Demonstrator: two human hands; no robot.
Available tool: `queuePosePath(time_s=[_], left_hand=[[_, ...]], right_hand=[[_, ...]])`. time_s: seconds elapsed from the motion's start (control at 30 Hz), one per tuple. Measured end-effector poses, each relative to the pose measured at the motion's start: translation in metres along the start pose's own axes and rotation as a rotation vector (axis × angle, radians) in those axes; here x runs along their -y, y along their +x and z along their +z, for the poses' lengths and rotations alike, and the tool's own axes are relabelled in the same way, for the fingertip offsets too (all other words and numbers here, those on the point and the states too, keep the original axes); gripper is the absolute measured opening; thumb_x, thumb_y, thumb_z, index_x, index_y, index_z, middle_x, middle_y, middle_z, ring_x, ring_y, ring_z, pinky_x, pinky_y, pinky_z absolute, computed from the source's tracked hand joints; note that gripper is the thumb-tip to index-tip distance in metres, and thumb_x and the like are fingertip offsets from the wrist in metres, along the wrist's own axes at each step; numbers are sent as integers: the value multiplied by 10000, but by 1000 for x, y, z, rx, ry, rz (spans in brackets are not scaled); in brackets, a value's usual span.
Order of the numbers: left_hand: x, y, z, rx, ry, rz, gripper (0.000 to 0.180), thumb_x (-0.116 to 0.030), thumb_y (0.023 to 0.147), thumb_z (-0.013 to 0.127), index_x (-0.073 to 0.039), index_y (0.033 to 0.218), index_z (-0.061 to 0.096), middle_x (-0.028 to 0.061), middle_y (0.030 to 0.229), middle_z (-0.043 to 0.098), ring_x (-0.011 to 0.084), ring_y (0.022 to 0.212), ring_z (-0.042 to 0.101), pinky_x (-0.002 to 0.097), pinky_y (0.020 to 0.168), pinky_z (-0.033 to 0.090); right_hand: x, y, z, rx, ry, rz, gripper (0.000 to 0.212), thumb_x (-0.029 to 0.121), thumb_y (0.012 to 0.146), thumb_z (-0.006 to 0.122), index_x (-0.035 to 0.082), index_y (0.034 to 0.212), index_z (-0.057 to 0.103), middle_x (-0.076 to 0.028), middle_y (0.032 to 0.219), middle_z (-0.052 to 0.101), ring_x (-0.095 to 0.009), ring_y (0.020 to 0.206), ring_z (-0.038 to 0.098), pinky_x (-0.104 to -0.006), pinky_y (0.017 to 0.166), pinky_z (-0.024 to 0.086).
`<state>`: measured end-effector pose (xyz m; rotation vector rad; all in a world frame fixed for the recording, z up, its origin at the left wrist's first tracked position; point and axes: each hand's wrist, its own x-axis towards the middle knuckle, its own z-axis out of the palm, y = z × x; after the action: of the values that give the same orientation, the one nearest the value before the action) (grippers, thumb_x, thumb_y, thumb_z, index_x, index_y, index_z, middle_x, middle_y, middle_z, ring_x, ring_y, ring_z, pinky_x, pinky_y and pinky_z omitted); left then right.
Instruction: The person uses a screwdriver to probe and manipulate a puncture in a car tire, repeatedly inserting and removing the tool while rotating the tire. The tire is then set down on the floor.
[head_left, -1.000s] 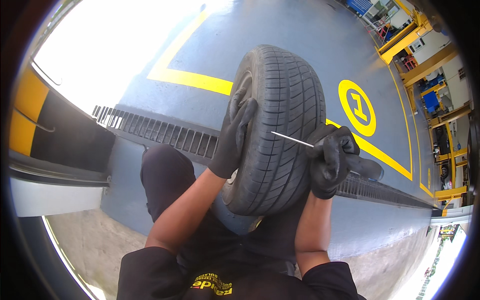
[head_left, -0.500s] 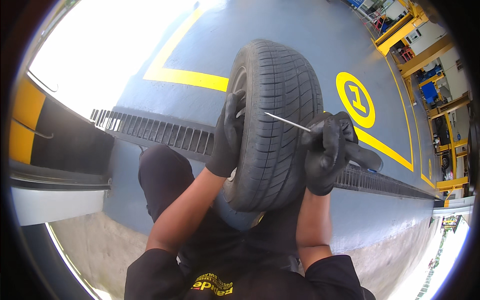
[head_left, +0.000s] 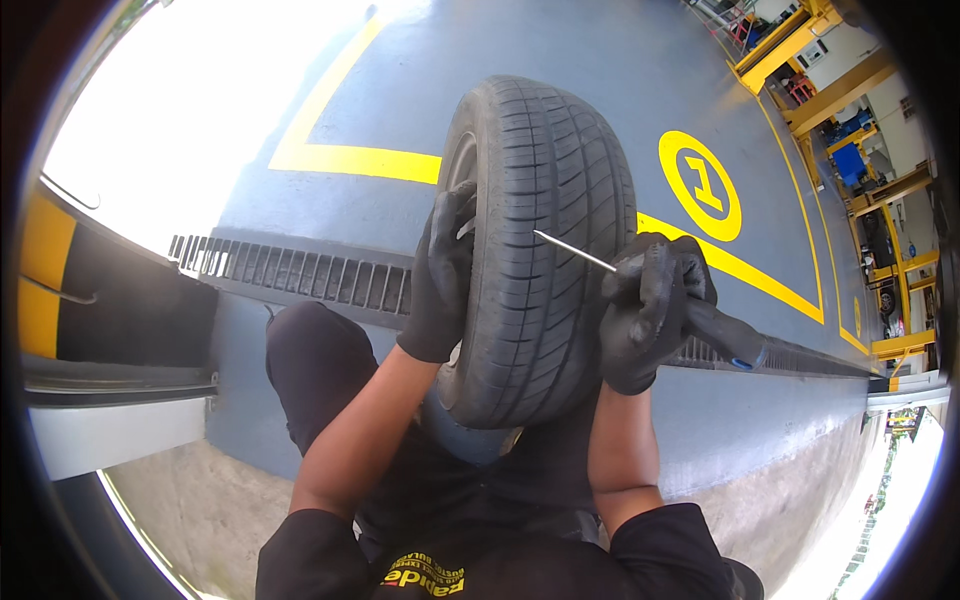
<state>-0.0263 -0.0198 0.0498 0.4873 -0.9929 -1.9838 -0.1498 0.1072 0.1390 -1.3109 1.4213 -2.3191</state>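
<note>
A wheel with a black tire (head_left: pixel 548 250) stands upright between my knees, its grooved tread facing me. My gloved left hand (head_left: pixel 440 275) grips the wheel at its left side, fingers curled in at the rim (head_left: pixel 462 160). In my gloved right hand (head_left: pixel 652 310) is a screwdriver (head_left: pixel 578 250) with a thin metal shaft and a dark handle; the fist is closed round it. The shaft points left across the tread and its tip is at the tread's middle-left; whether it touches the rubber I cannot tell.
A slotted drain grate (head_left: pixel 300 272) runs across behind the wheel. Beyond lies a grey floor (head_left: pixel 560 45) with yellow lines and a yellow circle (head_left: pixel 668 160). Yellow lift posts (head_left: pixel 790 50) stand far right. A black and yellow block (head_left: pixel 110 300) is at the left.
The wheel and both hands sit slightly further left in the picture, along with the background. The screwdriver tip stays by the tread, and both grips are the same.
</note>
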Motion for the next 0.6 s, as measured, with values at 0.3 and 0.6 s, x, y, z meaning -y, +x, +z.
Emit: queuePosePath(time_s=[0.3,0.6], left_hand=[[9,0,-11,130,239,224,695,-490,1095,371,63,1512,329,259,1499,432,336,1422,431,448,1180,388],[-6,-5,12,-43,1,62,614,-448,1108,320,72,1396,474,221,1431,522,249,1283,551,370,1087,462]], right_hand=[[-2,20,-12,133,-3,131,212,142,960,584,49,786,504,-83,649,533,-139,557,467,-271,520,365],[8,33,-27,314,115,383,127,60,951,651,52,874,551,-93,795,620,-128,643,572,-237,543,450]])
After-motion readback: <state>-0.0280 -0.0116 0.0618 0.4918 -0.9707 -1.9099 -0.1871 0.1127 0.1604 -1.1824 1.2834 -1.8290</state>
